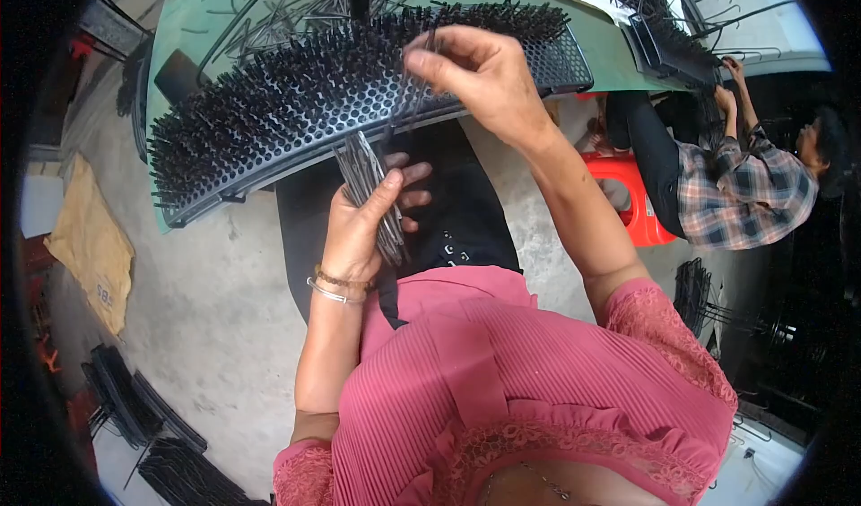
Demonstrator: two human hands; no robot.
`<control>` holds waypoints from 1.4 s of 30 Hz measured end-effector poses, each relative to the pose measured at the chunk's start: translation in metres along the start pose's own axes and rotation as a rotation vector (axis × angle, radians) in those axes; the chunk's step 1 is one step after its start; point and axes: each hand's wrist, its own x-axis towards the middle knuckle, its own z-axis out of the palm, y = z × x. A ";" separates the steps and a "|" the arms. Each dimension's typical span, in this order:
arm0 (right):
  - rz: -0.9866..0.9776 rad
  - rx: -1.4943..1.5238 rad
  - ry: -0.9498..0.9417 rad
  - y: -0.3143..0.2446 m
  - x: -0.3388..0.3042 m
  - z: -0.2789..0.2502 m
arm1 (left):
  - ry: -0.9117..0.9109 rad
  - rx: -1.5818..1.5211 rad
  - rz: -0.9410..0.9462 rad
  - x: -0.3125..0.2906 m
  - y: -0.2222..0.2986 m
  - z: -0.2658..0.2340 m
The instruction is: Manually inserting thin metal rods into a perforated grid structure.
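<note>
My left hand (368, 215) is closed around a bundle of thin grey-black strips (360, 170), held below the near edge of a curved perforated rack (359, 112). Many short dark pieces (269, 80) stand upright in the rack's holes, packed densely toward its far side. Rows of bare holes show along the near side and at the right end. Above the rack's middle, my right hand (484, 80) is pinched, thumb against fingers. A blurred thin dark strip (414, 101) hangs from its fingertips; its exact shape is hard to make out.
Loose strips (296, 4) lie scattered on the green tabletop (193, 26) behind the rack. At right, a person in a plaid shirt (749, 183) works at another rack (668, 53), beside a red stool (641, 206). Dark racks (134, 398) and a tan sack (90, 237) lie at left.
</note>
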 end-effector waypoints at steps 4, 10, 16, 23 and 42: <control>-0.149 -0.127 0.054 0.010 0.019 0.002 | -0.021 0.037 -0.032 0.000 -0.005 -0.005; -0.272 -0.303 -0.005 0.019 0.028 0.009 | -0.004 0.034 -0.030 0.001 -0.006 -0.004; -0.497 -0.395 -0.073 0.017 0.029 0.012 | 0.009 0.035 -0.033 0.000 -0.007 -0.002; -0.607 -0.443 -0.137 0.021 0.035 0.009 | 0.019 0.045 -0.028 0.000 -0.010 -0.004; -0.479 -0.430 -0.054 0.024 0.028 0.008 | 0.052 0.038 -0.037 0.001 -0.009 -0.005</control>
